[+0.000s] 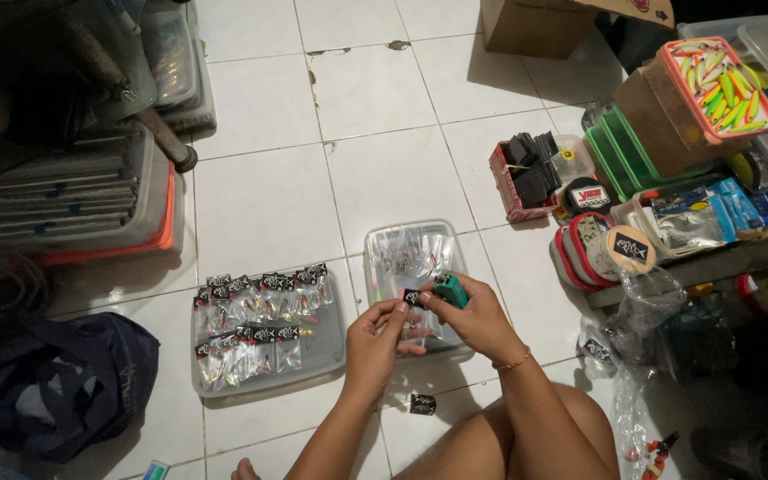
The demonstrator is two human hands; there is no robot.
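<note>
Packet (412, 298), small and clear with a black header card, sits pinched between left hand (375, 342) fingertips, while right hand (477, 320) at three o'clock clamps a green stapler (451, 290) touching its top edge.

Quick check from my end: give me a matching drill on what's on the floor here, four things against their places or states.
Things:
1. green stapler
2. tray of packed sachets
3. dark blue bag
4. bin of colourful lures

Places or states:
A. top right, on a cardboard box
B. held in the right hand
C. on the tiles, left of the left hand
D. lower left, slumped on the floor

Pairs: 1-B, 2-C, 3-D, 4-A
</note>
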